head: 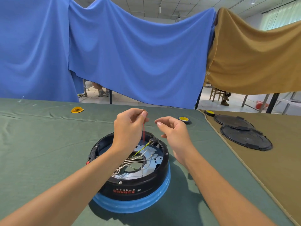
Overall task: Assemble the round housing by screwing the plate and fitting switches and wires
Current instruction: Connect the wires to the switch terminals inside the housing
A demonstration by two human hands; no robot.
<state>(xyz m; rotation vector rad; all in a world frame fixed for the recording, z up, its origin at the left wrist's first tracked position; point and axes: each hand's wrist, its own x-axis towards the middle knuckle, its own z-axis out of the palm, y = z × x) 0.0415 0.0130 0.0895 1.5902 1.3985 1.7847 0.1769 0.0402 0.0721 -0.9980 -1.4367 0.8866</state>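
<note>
- The left hand (128, 128) is held raised, with a red wire (144, 132) pinched between thumb and fingertips.
- The right hand (172, 132) is kept just beside it, its fingers loosely curled and nothing grasped.
- The table is covered in green cloth (48, 144). A tape roll (184, 119) lies far right of the hands, and black round covers (246, 139) are laid on tan cloth at the right. Blue drapes (130, 54) are hung behind.
- The round housing (133, 190) is set nearer than both hands and below them. The red wire is led down to its far rim.

Red/white Chinese chars on housing (130, 185) wall, upside-down, illegible
</note>
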